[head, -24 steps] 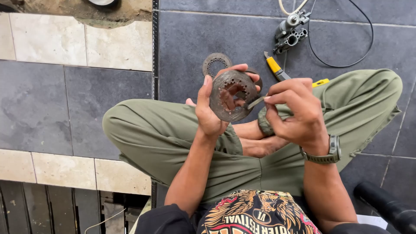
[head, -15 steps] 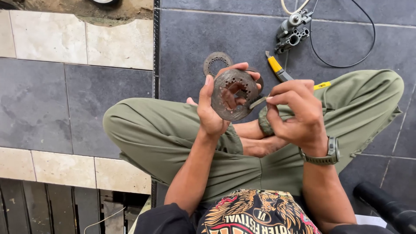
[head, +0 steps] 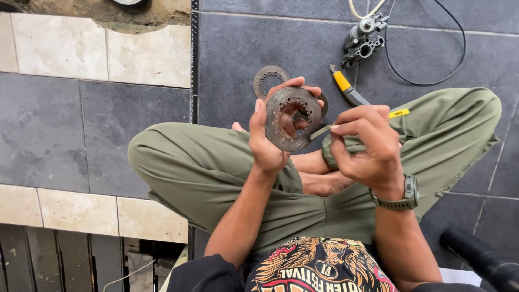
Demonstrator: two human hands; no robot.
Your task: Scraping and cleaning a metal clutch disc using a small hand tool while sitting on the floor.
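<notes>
I sit cross-legged on a dark tiled floor. My left hand (head: 266,141) grips a rusty round metal plate (head: 291,117) with a toothed centre hole, held upright above my knees. My right hand (head: 365,143) pinches a thin metal tool (head: 320,132) whose tip touches the plate's lower right edge. A watch sits on my right wrist.
A second ring-shaped metal plate (head: 269,79) lies on the floor beyond the hands. Yellow-handled pliers (head: 347,89) rest by my right knee. A small engine part (head: 363,41) with a black cable (head: 448,65) sits at the far right. A black tube (head: 481,259) lies at the lower right.
The plate has turned slightly in my left hand and the right hand has shifted a little with the tool against the plate's edge.
</notes>
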